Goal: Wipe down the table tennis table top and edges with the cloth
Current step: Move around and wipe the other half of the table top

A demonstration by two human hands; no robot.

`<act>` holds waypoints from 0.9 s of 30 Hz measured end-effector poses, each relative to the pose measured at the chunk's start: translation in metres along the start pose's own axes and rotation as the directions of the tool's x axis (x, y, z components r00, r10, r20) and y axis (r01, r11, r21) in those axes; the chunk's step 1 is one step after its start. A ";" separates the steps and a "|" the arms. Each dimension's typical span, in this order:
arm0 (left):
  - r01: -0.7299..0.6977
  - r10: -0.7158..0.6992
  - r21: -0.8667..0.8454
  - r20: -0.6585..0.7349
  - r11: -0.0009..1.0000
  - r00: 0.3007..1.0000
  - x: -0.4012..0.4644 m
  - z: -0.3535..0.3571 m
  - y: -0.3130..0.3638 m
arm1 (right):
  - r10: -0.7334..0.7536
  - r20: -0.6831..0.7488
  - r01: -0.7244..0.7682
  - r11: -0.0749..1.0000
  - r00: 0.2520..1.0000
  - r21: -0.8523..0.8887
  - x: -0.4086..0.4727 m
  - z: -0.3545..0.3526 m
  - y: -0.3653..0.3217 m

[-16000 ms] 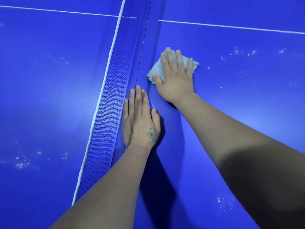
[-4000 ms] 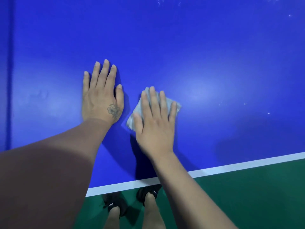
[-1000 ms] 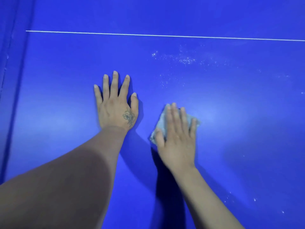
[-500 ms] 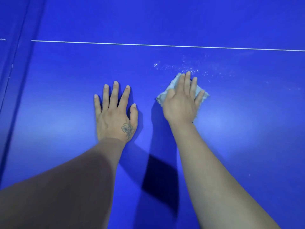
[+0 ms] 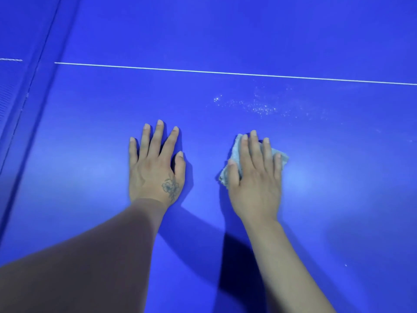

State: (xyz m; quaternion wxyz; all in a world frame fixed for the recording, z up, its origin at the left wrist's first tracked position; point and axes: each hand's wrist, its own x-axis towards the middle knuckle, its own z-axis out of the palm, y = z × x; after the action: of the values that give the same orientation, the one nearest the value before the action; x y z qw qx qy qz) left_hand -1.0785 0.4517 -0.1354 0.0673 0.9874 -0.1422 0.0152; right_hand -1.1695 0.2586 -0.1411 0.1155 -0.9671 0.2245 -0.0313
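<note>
My right hand (image 5: 255,177) lies flat with straight fingers spread over the cloth (image 5: 234,154), pressing it down onto the blue table top (image 5: 338,199). The cloth is bunched small under my palm and fingers, with only its pale edges peeking out by my thumb and past my little finger. My left hand (image 5: 155,168) is flat too, fingers fanned and holding nothing, planted on the surface just beside the right one as a brace while I lean in.

Now the bit that matters: the patch of white specks (image 5: 259,107) sits ahead of my right fingertips and a touch outward, away from my left hand. It stretches sideways, its long run roughly parallel to the thin white line (image 5: 225,72) that crosses the table beyond it. So the right hand, the one with the cloth, is clearly the nearer hand; the left is off to the side of the streak.

My read is that the next stroke wants a push forward, then a sweep outward along the streak, rather than across it, so the cloth gathers the specks instead of scattering them toward the line. The net (image 5: 6,96) side, far off past my left hand, and the edges, out of view, look like later business.
</note>
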 end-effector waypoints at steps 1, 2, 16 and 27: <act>0.001 -0.001 -0.001 0.001 1.000 1.000 0.000 0.000 0.000 | 0.021 0.004 -0.021 1.000 1.000 -0.002 0.004 -0.001 0.008; 0.001 -0.001 -0.003 0.000 1.000 1.000 0.000 0.000 0.000 | 0.043 0.005 -0.043 0.999 0.999 -0.005 0.010 -0.002 0.013; -0.008 0.008 -0.003 -0.007 1.000 1.000 0.001 0.001 0.000 | 0.053 0.109 -0.058 0.997 0.993 0.042 0.170 0.004 -0.051; 0.015 -0.015 -0.029 0.000 0.999 1.000 0.002 0.005 -0.001 | -0.096 -0.017 0.095 0.995 0.995 -0.020 0.042 0.012 -0.027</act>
State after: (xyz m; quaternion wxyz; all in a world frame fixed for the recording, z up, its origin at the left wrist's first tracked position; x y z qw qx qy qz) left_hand -1.0765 0.4514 -0.1399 0.0818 0.9874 -0.1351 0.0129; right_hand -1.1188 0.2665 -0.1463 0.1028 -0.9774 0.1793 -0.0436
